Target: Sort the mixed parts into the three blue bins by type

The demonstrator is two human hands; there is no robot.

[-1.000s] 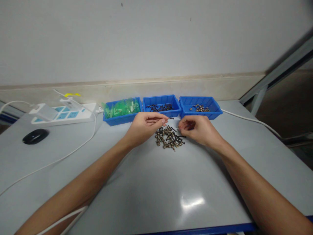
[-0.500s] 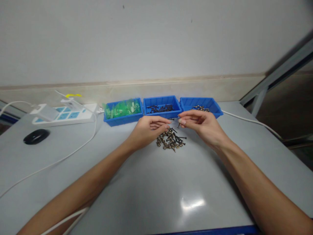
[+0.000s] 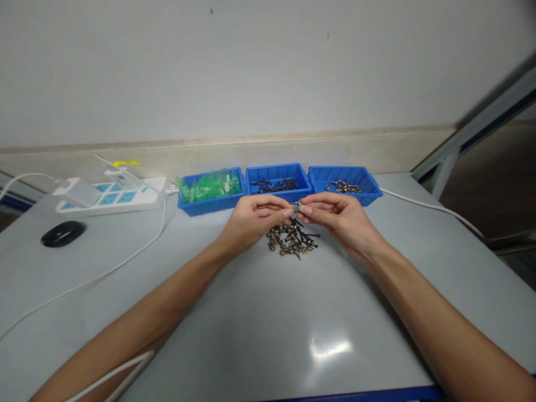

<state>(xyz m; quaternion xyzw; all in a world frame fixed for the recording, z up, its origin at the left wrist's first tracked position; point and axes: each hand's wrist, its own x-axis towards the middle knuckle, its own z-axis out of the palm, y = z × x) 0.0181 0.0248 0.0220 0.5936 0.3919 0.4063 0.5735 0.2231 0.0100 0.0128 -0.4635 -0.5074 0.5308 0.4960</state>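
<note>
Above a pile of loose screws (image 3: 293, 241), black and brass-coloured, my two hands meet fingertip to fingertip. My left hand (image 3: 254, 221) is closed in a pinch on a dark screw (image 3: 295, 204), whose shank spans the small gap between the hands. From the other side my right hand (image 3: 344, 220) is also closed, thumb and forefinger pinched on a screw at the same spot. The fingertips hide most of what they hold, so I cannot tell exactly where one screw ends and the other begins.
Behind the hands stand three blue bins: the left bin (image 3: 209, 209) with green plastic packets, the middle bin (image 3: 274, 196) with dark screws, the right bin (image 3: 368, 192) with brass-coloured screws. At left are a white power strip (image 3: 154, 195), a black mouse (image 3: 62, 234) and a white cable (image 3: 125, 268).
My right hand has moved left with its screw, bringing its fingertips up to those of my left hand. The left hand has barely shifted. More of the right bin's screws now show.
</note>
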